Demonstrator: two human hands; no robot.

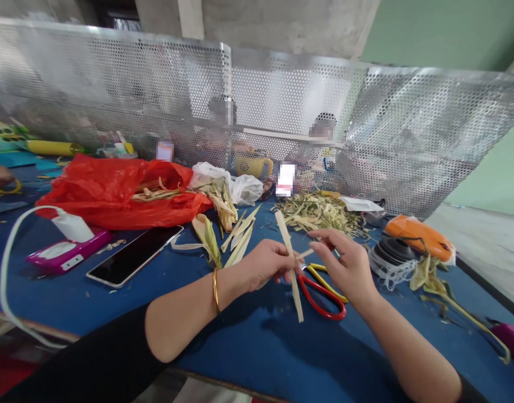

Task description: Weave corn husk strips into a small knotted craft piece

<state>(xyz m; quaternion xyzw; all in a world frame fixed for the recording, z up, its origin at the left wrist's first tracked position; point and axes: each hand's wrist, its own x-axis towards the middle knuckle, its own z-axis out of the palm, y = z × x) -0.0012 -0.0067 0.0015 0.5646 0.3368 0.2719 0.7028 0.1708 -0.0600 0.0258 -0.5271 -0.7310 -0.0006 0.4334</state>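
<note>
Strip [295, 286] in left fingers [281, 263] (curled)

So there's a mesh panel [282, 84] running along behind everything on the worktop [232, 347]. Over on the left you've got a power strip [78, 252] with a charger [73, 225] on it, a phone [135, 257] just right of that, and a bag [101, 187] behind them, husks [158, 194] inside. Scissors [326, 291] lie between the left hand [261, 266] and right hand [349, 263], with a shredded pile [324, 215] behind.
</note>
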